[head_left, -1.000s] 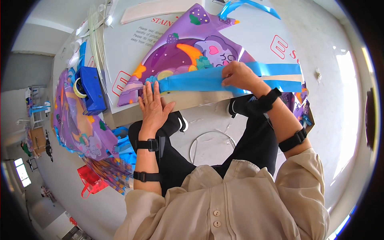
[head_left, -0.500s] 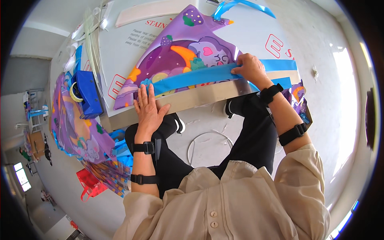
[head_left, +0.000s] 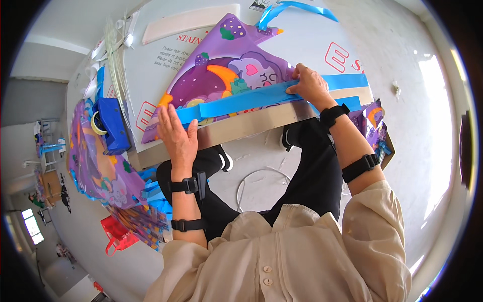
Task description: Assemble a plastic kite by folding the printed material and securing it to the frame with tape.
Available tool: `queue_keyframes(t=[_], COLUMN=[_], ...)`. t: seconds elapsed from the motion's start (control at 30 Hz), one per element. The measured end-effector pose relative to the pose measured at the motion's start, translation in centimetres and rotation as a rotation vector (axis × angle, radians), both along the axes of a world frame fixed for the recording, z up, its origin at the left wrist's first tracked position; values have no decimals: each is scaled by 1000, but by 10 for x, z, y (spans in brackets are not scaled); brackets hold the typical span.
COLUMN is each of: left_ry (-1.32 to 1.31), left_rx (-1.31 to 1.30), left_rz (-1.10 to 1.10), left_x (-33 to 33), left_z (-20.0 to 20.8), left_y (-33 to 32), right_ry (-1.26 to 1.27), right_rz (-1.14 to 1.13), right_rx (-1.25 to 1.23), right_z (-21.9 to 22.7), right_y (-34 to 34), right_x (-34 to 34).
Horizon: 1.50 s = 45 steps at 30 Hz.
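A pointed purple sheet printed with cartoon pictures (head_left: 196,80) lies on the white-covered table. Along its near edge runs a shiny blue strip (head_left: 236,103), which continues past the sheet to the right. My left hand (head_left: 179,138) rests with fingers stretched out over the strip's left end and the sheet's left corner, its thumb apart. Toward the right end of the sheet, my right hand (head_left: 312,86) has thumb and fingers closed on the strip; the fingertips are partly hidden. A bare metallic table edge (head_left: 251,123) shows just in front of the strip.
A blue tape dispenser (head_left: 114,126) stands at the table's left edge, near thin pale strands (head_left: 116,65). Farther back lie a whitish strip (head_left: 191,22) and a loose blue ribbon (head_left: 297,5). Purple printed sheets (head_left: 108,166) hang at left, above a red bag (head_left: 119,236).
My left hand has slid left along the strip toward the sheet's corner, its fingers closer together. My right hand keeps nearly the same place on the strip. The whole view has shifted slightly.
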State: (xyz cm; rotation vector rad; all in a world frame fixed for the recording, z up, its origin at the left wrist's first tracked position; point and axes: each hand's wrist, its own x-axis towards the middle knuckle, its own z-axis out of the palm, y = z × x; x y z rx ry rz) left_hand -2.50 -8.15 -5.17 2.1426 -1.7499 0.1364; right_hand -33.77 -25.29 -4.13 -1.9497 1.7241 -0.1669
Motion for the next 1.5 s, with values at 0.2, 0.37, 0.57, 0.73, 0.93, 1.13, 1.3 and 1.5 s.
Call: queue_keyframes(t=[0.2,0.37,0.57,0.73,0.93,1.13,1.3,1.5], left_ry=[-53,0,191,617,731,625,650,639], left_rx=[265,366,-49,46,392,427,426,440], left_rz=[-148,119,-419,-585,-467,-446,-454,-409], left_x=[-7,30,-69,-163,-166,-171,-170,-175], left_z=[-26,-14,11,-4,-17,-12,-9,-7], left_y=[9,21,-34,-101,-124,-123,-123,-127], right_ry=[-6,-20,7,18,94,60,-51,97], right_rz=[-8,-3,5,43,206,380,330,202], right_rx=[-18,-29,-23,-93,-308,37,3,97], right_z=[-1,-2,-2,-1,6,14,16,37], right_y=[3,1,0,0,-6,-21,-19,-14], right_x=[1,-1,0,-2,-28,-46,-56,-66])
